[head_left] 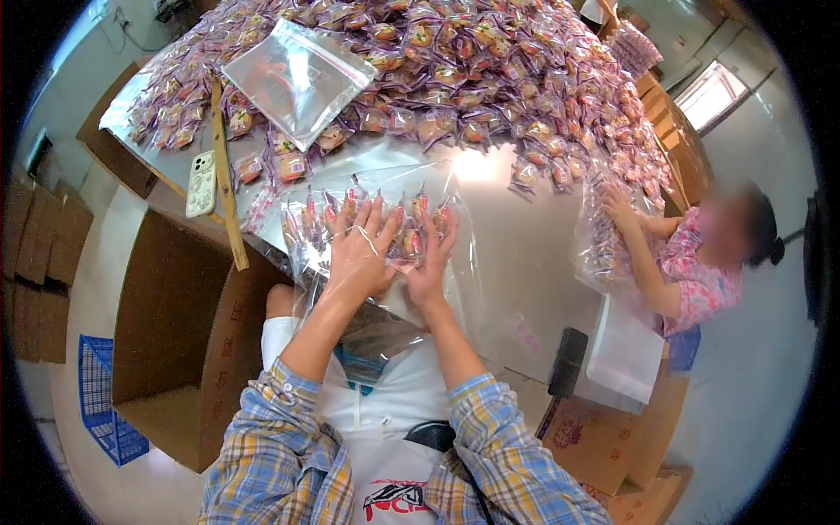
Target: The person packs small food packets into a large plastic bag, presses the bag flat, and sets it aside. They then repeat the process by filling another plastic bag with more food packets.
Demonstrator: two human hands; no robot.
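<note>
A large clear plastic bag (468, 271) lies at the table's front edge, its near part hanging toward my lap. Rows of small wrapped snack packets (304, 226) are inside its far end. My left hand (360, 258) rests over the packets with its fingers spread, and bag film partly overlaps it. Beside it, my right hand (426, 267) reaches over the packets on the right, its fingers apart and thumb close to the left hand. Both palms face down, fingertips pointing away from me.
A big heap of wrapped snacks (490, 66) covers the table's back. Flat clear bags (302, 83), a wooden strip (225, 175) and a phone (201, 185) lie leftward. An open cardboard box (175, 324) stands left; a person (700, 262) handles another filled bag (604, 241) at right.
</note>
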